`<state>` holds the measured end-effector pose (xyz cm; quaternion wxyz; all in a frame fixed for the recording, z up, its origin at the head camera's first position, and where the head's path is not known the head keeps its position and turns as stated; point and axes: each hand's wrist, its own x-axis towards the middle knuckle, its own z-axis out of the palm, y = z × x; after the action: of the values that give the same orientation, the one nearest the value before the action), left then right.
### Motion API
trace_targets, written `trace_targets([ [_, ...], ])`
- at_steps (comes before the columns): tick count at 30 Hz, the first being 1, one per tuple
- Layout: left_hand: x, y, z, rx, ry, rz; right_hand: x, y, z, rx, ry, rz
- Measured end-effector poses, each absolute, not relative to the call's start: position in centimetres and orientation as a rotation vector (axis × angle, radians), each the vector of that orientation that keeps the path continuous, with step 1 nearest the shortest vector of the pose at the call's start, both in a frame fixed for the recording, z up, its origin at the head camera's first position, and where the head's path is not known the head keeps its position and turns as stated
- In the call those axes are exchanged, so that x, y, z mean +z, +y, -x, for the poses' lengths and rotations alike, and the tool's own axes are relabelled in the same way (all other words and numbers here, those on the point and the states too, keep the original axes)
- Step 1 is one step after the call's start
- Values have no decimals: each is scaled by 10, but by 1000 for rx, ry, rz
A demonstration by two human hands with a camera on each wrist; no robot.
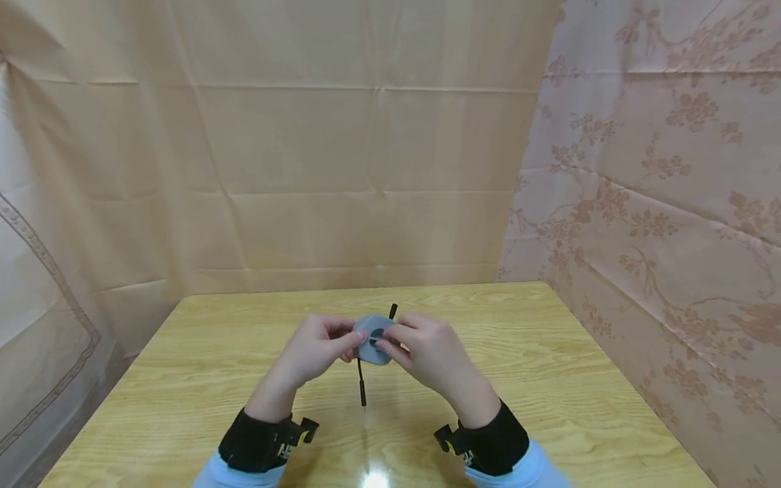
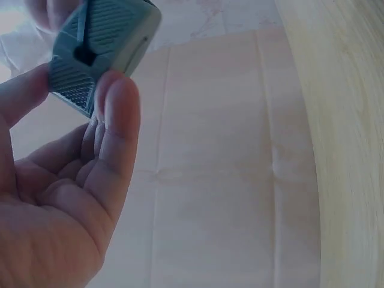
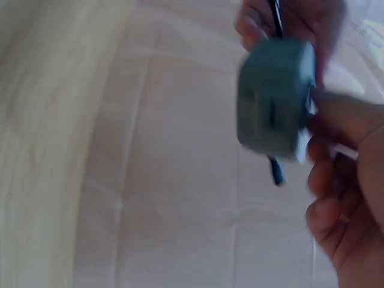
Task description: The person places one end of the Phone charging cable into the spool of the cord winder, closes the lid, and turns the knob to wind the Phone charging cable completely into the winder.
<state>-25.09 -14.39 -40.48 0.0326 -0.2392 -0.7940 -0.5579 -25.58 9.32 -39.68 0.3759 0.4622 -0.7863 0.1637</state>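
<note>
A small grey-blue cable winder (image 1: 367, 352) is held above the table in the head view. My left hand (image 1: 310, 354) pinches its left edge between thumb and fingers. The right hand (image 1: 434, 347) has thumb and forefinger at the round recess with a crossbar in its face, pinching there. From opposite sides of the case come the ends of a black cable (image 1: 362, 390). Ridged sides and a dark slot show on the winder (image 2: 111, 27) in the left wrist view. In the right wrist view, the winder (image 3: 270, 99) is blurred and the right fingertips are partly hidden behind it.
The wooden table (image 1: 183, 386) lies beneath both hands, with a bright reflection near its front. A beige curtain (image 1: 293, 169) hangs behind it, and a flower-patterned curtain (image 1: 659, 203) stands along the right. Both wrists wear black bands with small cameras.
</note>
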Motion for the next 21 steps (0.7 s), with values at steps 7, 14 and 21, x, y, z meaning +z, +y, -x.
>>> trace_targets([
  [7, -410, -127, 247, -1449, -2364, 789, -408, 81, 251, 490, -2204, -957],
  [14, -412, -122, 246, -1463, -2322, 729, -408, 75, 249, 817, -2258, -842],
  [21, -413, -127, 250, -1716, -2452, 647, -410, 74, 250, 544, -2162, -940],
])
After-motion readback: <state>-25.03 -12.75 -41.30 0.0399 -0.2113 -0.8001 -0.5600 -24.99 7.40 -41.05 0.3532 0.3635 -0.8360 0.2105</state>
